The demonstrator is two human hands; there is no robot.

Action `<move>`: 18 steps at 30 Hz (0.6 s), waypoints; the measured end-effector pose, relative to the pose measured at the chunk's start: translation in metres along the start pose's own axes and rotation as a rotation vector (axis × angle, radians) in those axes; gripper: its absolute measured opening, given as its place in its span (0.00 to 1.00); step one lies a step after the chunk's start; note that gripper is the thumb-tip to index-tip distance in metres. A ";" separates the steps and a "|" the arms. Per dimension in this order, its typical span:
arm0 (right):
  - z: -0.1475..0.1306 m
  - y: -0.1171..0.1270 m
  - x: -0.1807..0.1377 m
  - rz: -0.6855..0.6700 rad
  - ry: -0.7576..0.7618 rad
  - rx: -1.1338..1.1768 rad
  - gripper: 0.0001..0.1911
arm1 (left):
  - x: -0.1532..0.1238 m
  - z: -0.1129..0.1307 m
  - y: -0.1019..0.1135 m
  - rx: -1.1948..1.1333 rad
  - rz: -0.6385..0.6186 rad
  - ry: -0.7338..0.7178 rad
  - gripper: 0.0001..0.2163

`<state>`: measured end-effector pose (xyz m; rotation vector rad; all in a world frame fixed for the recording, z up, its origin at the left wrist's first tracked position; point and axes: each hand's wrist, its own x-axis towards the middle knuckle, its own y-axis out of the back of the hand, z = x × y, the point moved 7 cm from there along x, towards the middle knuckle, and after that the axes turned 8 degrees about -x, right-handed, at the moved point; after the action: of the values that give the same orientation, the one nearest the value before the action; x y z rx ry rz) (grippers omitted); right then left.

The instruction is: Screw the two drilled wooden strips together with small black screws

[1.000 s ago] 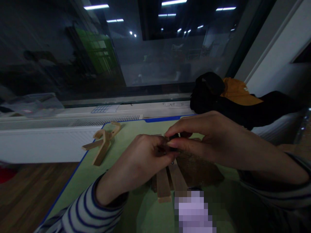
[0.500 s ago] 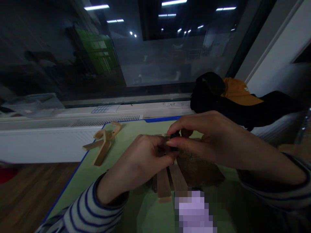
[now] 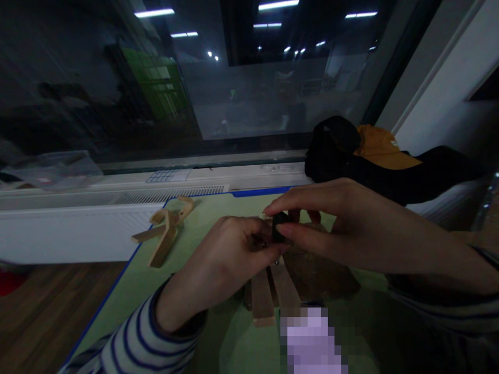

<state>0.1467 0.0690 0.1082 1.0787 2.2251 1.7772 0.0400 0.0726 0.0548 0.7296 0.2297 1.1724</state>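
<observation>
My right hand (image 3: 331, 221) has its thumb and fingertips round a small black knob-like piece (image 3: 279, 226), with the thumb against its side. Just left of it, my left hand (image 3: 234, 254) is closed, thumb and fingers curled in beneath the black piece; what they grip is hidden. Under both hands lie narrow wooden strips (image 3: 263, 304), side by side, their far ends covered by my fingers. A small shiny metal spot shows by the left thumb. A flat brown piece (image 3: 323, 272) lies under my right hand.
The green table (image 3: 218, 205) has a blue edge. Joined wooden pieces (image 3: 166, 234) lie at its back left. A blurred-out purple object (image 3: 312, 337) is at the front. Beyond are a white radiator (image 3: 70, 234), a window and sill, and dark cloth with an orange cap (image 3: 384, 148).
My right hand's fingers have spread slightly and shifted a little to the right, so more of the black piece shows. My left hand has stayed in place.
</observation>
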 end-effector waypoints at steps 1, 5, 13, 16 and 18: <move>0.000 -0.001 0.000 -0.020 -0.003 0.010 0.11 | 0.000 0.000 0.000 0.021 0.004 0.003 0.07; 0.001 0.000 0.001 -0.028 -0.011 0.024 0.10 | -0.001 0.002 0.003 0.098 0.043 -0.002 0.08; 0.002 -0.003 0.001 -0.030 -0.002 0.009 0.09 | -0.001 0.007 0.005 0.118 0.033 -0.043 0.07; 0.002 -0.003 0.001 -0.011 0.006 -0.006 0.09 | -0.001 0.005 0.005 0.101 0.017 -0.008 0.07; 0.002 -0.002 0.001 -0.001 0.003 -0.015 0.09 | -0.002 0.003 0.005 0.073 0.008 0.016 0.07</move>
<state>0.1459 0.0713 0.1057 1.0728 2.2098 1.7929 0.0372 0.0706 0.0600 0.7861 0.2844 1.1832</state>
